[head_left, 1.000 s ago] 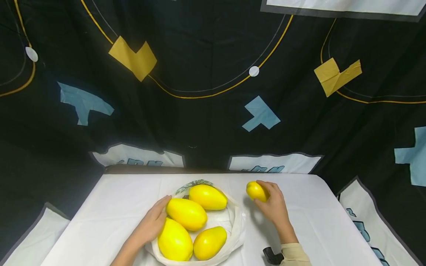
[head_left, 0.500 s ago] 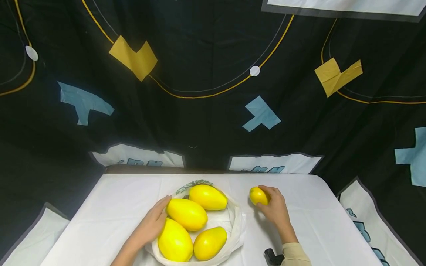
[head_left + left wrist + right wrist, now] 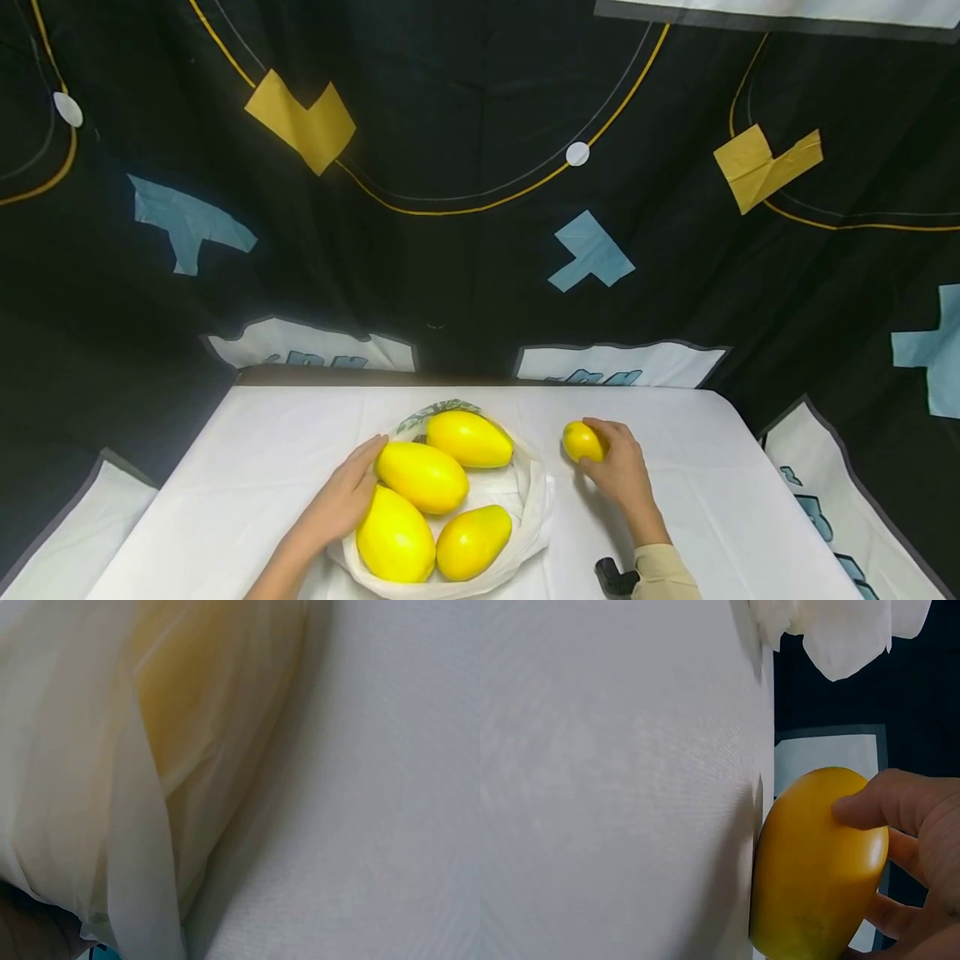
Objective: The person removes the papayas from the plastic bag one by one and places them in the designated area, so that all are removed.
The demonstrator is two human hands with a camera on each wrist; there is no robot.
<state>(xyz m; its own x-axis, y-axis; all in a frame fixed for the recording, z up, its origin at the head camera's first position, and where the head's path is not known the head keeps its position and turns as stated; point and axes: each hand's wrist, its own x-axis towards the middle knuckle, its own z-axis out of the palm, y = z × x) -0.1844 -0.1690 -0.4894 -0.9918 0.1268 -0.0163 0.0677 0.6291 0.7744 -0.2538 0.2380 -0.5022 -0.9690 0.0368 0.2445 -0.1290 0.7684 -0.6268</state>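
Note:
A white plastic bag (image 3: 534, 517) with a green print at its far rim stands on the table, its mouth turned up. Several yellow mangoes (image 3: 422, 477) lie in it. My left hand (image 3: 347, 493) rests along the bag's left side, fingers straight, fingertips by a mango; its thumb is hidden. To the right of the bag, my right hand (image 3: 619, 468) grips a smaller yellow mango (image 3: 817, 870) from the right side. In the right wrist view the thumb presses its upper face, and its edge meets the table surface or nearly so.
A white cloth covers the table (image 3: 720, 483). A black camera mount (image 3: 617, 577) sits at my right wrist beside the beige sleeve (image 3: 664, 573). Behind the table hangs a dark curtain (image 3: 450, 283) with blue and yellow shapes.
My right hand has brought the mango slightly down and to the right, then kept it still. The left hand and the bag stay in place; the head view has tilted a little.

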